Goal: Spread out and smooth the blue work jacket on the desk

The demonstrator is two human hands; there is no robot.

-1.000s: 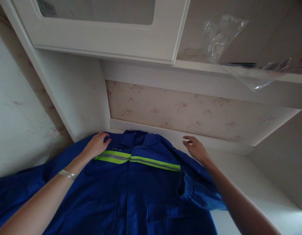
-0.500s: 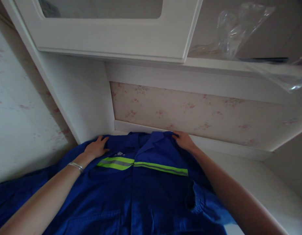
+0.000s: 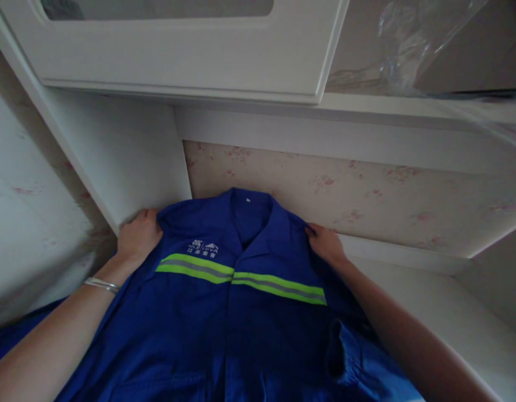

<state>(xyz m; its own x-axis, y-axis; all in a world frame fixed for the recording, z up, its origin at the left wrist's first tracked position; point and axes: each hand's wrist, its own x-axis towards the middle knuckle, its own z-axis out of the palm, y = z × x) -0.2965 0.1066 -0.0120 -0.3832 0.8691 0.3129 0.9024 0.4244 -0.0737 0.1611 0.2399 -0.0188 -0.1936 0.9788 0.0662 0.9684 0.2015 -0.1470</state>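
Observation:
A blue work jacket [image 3: 224, 329] with a yellow-green reflective band across the chest and a small white logo lies front-up on a white surface. My left hand [image 3: 138, 237], a silver bracelet on its wrist, grips the jacket's left shoulder near the white side panel. My right hand [image 3: 325, 244] grips the opposite shoulder by the collar. The collar stands raised against the back wall. A cuffed sleeve lies folded over the jacket's lower right.
A white cabinet door [image 3: 178, 50] hangs overhead, with a shelf edge [image 3: 409, 106] to its right holding a clear plastic bag [image 3: 412, 44]. Floral wallpaper [image 3: 345, 195] covers the back wall. The white surface [image 3: 450, 318] extends to the right.
Both hands closed on the jacket's shoulders and drew them up and apart. The collar rose against the back wall, and the chest logo came into view.

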